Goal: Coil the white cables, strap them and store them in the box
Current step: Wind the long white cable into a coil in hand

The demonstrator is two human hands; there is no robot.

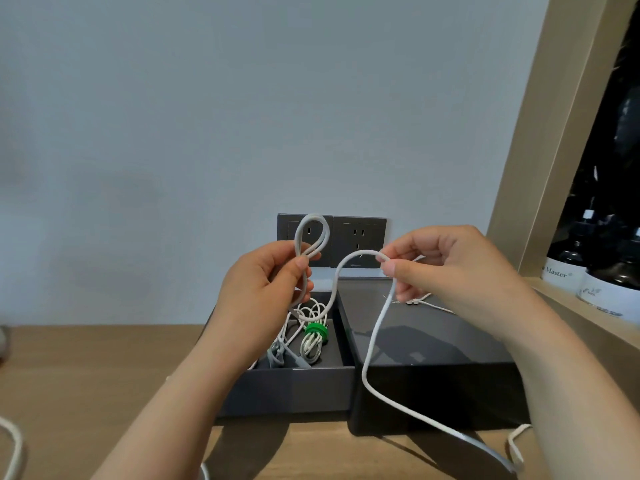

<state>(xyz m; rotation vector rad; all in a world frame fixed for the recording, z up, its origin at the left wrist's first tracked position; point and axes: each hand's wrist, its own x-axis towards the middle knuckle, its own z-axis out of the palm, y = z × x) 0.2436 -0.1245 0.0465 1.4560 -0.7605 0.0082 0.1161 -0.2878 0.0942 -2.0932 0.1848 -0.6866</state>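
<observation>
Light wooden desk (86, 375). Left hand (263, 289) fingers pinch one small loop of thick white cable (372, 341) above open dark grey box (287, 389), which holds thin coiled white cables (308, 348) and one green strap (316, 329). Two grey wall sockets (360, 237) behind. Right hand (450, 268) fingers pinch the same cable; slack hangs across second dark grey box (433, 386). Dark bottles (609, 282) on shelf.

Left hand (266, 282): raised at centre-left, thumb and fingers pinched on a loop of the white cable (362, 252).
Right hand (450, 268): held level at right, cable pinched between thumb and forefinger.
Forearms (180, 393): bare, extended from the near edge.
</observation>
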